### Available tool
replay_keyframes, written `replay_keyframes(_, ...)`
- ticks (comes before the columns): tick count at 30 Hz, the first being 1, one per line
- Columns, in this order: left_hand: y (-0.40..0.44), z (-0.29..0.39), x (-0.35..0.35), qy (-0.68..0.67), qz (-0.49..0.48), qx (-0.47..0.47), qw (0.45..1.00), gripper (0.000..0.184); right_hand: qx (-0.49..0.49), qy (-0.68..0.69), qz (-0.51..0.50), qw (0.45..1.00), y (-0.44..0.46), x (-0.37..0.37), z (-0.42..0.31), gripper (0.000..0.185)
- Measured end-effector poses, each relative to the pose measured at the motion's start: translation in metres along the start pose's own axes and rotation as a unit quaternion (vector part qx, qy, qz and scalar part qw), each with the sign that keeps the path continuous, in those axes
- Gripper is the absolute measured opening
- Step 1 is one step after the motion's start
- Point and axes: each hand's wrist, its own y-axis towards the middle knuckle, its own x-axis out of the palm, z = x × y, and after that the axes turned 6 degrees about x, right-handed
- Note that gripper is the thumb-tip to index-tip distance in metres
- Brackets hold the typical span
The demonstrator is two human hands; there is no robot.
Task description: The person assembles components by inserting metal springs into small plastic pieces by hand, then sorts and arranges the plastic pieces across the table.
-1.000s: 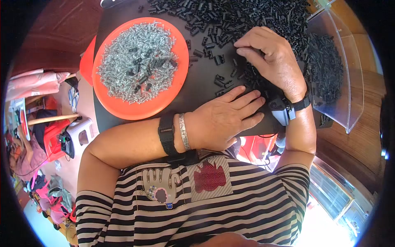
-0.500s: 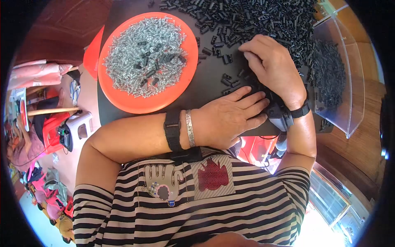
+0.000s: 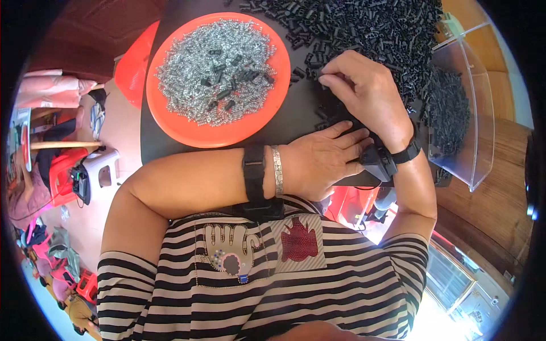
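Observation:
My left hand lies palm down near the table's front edge, fingers spread. Close beside it, my right hand is at the near edge of a pile of small black plastic parts. Thumb and forefinger of the right hand are pinched together; whatever is between them is too small and dark to make out. Some loose black parts lie under and beside the hands, partly hidden. On the left, an orange-red plate holds many small metal springs, with several black parts on top.
A clear plastic bin with thin black pieces stands on the right. The dark table's front edge runs below my left hand. Stools and other people are off to the left.
The thumb and forefinger of my right hand have come together, and that hand has shifted slightly left. My left hand stays flat. The whole view has moved a little.

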Motion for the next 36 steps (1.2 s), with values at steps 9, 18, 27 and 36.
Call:
replay_keyframes(9, 0.001, -0.002, 0.006, -0.037, 0.051, 0.008, 0.998, 0.076, -0.027, -0.133, -0.057, 0.989, 0.015, 0.009, -0.005, 0.012)
replay_keyframes(18, 0.002, 0.000, 0.000, 0.002, -0.016, -0.003, 1.000, 0.074, 0.111, 0.021, -0.080, 0.990, 0.015, 0.004, -0.003, 0.020)
replay_keyframes(27, 0.000, 0.003, -0.006, -0.001, -0.032, -0.013, 0.999, 0.075, 0.226, 0.677, 0.000, 0.701, -0.020, -0.023, 0.021, 0.019)
replay_keyframes(36, 0.000, 0.002, 0.001, 0.000, -0.004, -0.010, 1.000, 0.077, 0.178, 0.202, -0.089, 0.959, -0.022, -0.015, 0.002, 0.018)
